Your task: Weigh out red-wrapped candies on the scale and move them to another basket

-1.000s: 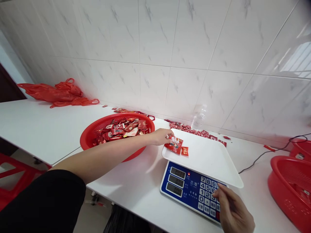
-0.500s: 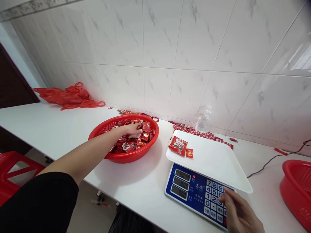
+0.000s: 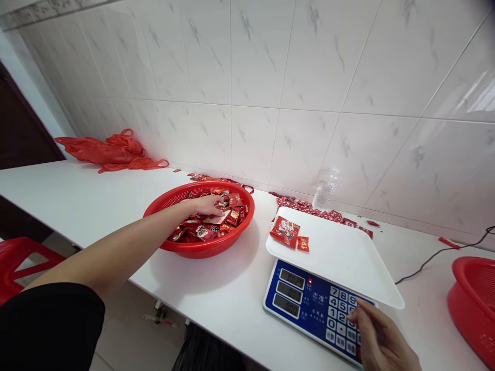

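Observation:
My left hand (image 3: pixel 211 205) reaches into a red plastic basket (image 3: pixel 201 251) piled with small red snack packets (image 3: pixel 207 233). Its thumb and fingers are apart among the packets, touching them near the right side; the fingertips are partly hidden. On the right, my right hand (image 3: pixel 384 337) hovers over the keypad of a blue and white digital scale (image 3: pixel 309 309), fingers curled in and thumb against them, with nothing visible in them. A larger red packet (image 3: pixel 285 232) and a small red packet (image 3: pixel 303 244) lie on the scale's white tray (image 3: pixel 340 257).
Red plastic bags (image 3: pixel 112 150) lie at the back left. Along the wall stand a clear plastic container (image 3: pixel 328 188) and a row of red patterned packets (image 3: pixel 309 207). Another red basket (image 3: pixel 472 304) and a black cord (image 3: pixel 436 256) are at the right. A red stool (image 3: pixel 27 257) stands left.
My left hand has shifted slightly among the packets, and its forearm lies a little lower. The right hand and the packets on the tray stay put.

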Motion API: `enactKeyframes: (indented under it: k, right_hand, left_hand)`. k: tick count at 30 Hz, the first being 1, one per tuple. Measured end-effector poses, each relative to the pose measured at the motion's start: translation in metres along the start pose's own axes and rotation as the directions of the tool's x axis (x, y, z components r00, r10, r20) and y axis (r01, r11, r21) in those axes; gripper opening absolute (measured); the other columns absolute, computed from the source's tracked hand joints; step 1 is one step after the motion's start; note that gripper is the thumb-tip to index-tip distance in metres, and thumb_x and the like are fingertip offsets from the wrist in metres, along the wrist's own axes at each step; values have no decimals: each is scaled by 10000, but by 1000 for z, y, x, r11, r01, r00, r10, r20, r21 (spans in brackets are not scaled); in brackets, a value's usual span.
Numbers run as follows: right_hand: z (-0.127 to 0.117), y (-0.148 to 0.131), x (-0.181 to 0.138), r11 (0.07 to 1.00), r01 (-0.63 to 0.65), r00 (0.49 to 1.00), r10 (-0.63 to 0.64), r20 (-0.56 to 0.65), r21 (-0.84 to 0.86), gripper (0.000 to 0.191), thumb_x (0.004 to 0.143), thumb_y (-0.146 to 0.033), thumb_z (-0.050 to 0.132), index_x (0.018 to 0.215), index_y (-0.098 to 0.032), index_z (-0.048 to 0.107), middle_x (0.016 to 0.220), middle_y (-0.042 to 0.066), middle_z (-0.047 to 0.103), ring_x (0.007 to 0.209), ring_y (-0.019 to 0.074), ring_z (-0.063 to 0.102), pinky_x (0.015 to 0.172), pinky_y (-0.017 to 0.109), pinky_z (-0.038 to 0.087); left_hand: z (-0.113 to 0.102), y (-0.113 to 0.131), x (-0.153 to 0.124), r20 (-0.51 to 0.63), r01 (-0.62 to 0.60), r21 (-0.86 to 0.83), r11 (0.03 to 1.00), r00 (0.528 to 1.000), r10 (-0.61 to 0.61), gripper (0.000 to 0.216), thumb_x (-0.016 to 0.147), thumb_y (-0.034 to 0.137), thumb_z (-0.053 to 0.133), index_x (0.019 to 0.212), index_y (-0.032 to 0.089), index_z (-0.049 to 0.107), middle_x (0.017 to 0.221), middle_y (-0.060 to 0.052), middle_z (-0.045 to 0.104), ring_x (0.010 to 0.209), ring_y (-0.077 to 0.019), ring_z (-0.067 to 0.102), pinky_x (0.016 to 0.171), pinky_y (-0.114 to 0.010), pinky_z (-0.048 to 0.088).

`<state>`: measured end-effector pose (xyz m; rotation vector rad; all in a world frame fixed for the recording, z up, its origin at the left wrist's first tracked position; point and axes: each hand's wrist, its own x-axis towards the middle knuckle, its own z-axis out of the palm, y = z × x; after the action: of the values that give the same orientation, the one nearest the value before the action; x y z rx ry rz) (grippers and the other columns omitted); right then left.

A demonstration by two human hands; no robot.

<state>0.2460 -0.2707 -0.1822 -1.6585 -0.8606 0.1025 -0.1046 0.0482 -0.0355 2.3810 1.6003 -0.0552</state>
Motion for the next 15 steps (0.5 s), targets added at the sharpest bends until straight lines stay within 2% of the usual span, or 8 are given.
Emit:
enactKeyframes:
  k: [3,10,15]
  right_hand:
    - [0,-1,0,1000,-9,1000,9,3,5,414,826,-566,549,924,-187,683,833,61,677,749,186,630,608,237,555]
    - [0,-1,2,1000,2,1000,-2,-15,-21,474,799,-626,542,900,-188,691,791,59,686,718,195,641,566,243,542]
    - [0,3,2,999,7,1000,-7,-6,-39,506,796,-647,532,904,-182,696,802,62,695,732,200,652,569,245,551]
  left_hand:
    - [0,3,-1,11,33,-27,999,999,-32,830,662,518,651,1400,208,427,1429,-115,490,1239,-317,508,942,-326,437]
    - [-3,4,1,49,64,-36,997,997,-62,859,653,446,663,1433,216,388,1513,-104,377,1327,-314,422,1024,-342,389]
    - [-1,5,-1,64,62,-54,997,996,-59,808,657,445,661,1397,219,430,1462,-95,453,1284,-315,466,978,-335,432]
